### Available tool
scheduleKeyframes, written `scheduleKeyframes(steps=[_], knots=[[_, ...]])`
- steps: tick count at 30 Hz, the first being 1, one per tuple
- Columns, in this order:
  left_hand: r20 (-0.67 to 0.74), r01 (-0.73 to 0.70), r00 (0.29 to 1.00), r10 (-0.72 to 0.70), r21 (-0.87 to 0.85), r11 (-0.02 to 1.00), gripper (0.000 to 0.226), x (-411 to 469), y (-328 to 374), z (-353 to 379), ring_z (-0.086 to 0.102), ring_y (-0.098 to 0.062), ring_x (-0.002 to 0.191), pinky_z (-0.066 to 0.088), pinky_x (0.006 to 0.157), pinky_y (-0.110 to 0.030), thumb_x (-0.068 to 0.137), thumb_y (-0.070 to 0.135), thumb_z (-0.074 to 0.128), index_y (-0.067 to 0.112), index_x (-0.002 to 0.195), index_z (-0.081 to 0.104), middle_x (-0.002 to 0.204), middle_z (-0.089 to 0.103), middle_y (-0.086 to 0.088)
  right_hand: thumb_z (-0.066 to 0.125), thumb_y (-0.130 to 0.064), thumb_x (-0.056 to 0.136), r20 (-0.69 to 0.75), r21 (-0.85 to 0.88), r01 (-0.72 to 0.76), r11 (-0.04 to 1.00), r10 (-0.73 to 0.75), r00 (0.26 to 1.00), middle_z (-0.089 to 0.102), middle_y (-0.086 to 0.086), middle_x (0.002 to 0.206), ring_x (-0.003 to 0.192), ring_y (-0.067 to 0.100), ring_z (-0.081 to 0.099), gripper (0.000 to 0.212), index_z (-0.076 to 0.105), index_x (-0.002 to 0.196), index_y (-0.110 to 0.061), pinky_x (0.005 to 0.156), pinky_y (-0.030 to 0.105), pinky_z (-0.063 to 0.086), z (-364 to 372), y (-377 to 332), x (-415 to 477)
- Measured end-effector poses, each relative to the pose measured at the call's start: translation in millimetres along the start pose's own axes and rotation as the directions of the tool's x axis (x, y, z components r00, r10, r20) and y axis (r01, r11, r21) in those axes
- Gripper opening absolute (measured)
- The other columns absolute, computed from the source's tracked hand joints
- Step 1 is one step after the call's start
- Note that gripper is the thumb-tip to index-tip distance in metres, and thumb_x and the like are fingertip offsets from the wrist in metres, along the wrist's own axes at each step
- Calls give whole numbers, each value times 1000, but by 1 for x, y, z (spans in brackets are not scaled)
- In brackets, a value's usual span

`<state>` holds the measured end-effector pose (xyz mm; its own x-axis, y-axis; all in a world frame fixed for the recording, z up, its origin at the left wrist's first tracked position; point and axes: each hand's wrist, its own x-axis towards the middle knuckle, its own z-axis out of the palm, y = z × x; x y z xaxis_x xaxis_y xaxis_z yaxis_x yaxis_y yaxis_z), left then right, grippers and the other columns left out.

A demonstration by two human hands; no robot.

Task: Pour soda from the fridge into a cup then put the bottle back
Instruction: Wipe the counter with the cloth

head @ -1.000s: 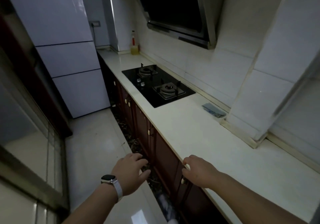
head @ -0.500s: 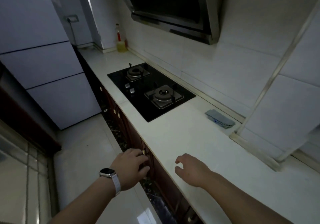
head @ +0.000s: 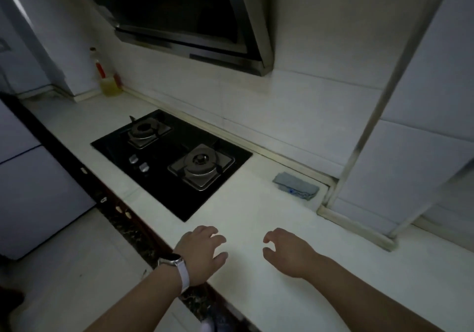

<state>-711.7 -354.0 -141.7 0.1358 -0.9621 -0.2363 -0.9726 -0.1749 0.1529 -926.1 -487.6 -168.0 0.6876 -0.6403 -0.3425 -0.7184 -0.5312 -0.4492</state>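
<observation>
My left hand (head: 202, 252), with a white-strapped watch on its wrist, hovers over the front edge of the pale countertop (head: 256, 203), fingers loosely curled and holding nothing. My right hand (head: 287, 252) hangs beside it over the counter, fingers apart and empty. The white fridge (head: 33, 190) stands at the far left with its doors closed. No soda bottle or cup is in view.
A black two-burner gas hob (head: 171, 159) is set into the counter, under a dark range hood (head: 189, 16). A bottle of yellow oil (head: 107, 80) stands in the back corner. A folded grey cloth (head: 295, 185) lies by the wall. Dark cabinet doors (head: 123, 211) run below the counter.
The view has swung right, toward the counter and away from the fridge. Both hands rose from in front of the cabinet doors to above the countertop.
</observation>
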Motion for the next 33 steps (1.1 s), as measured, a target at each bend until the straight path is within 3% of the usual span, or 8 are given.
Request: scheduleKeyframes(steps=[7,13,24,27,30,33], knots=[[169,-253,953,251,-13,968,93,110,-36,6,32,-18,136,33,106,-35,65,70,7,28,140,43,148,38,3,44,-46,97,-59,100,-280,955,286,956,51,-5,134,122,14,49,39,52,131,-28,102,26,37,-7,13,40],[192,-377,909,371,-2,926,55,201,-60,-7,39,-17,128,37,102,-34,90,54,37,26,137,45,140,44,6,45,-46,95,-91,164,-453,876,471,878,52,-5,136,120,15,51,40,53,130,-29,102,29,42,-21,3,83],[282,-491,831,479,-32,871,56,310,-7,-4,39,-19,129,37,103,-35,91,50,43,23,141,40,143,41,2,50,-42,94,-87,153,-558,815,574,814,49,0,139,123,19,50,46,49,136,-24,102,35,45,-57,45,125],[270,-491,828,492,-76,868,59,332,9,0,37,-21,133,37,105,-35,91,46,46,20,143,36,149,34,1,51,-40,93,-84,135,-554,821,567,819,46,4,141,122,22,49,51,45,139,-21,100,37,46,-61,65,147],[199,-506,833,516,-106,856,52,357,23,8,45,-21,127,44,98,-32,90,42,50,20,136,41,143,40,-1,53,-37,91,-106,112,-549,828,559,822,39,4,147,127,23,45,56,39,143,-20,102,39,43,-64,84,171],[155,-489,849,505,-133,862,59,379,37,21,46,-24,127,43,103,-33,91,34,51,19,145,31,148,36,-6,52,-38,93,-110,74,-547,833,553,826,33,4,150,133,26,39,59,32,146,-22,105,43,41,-62,106,191]])
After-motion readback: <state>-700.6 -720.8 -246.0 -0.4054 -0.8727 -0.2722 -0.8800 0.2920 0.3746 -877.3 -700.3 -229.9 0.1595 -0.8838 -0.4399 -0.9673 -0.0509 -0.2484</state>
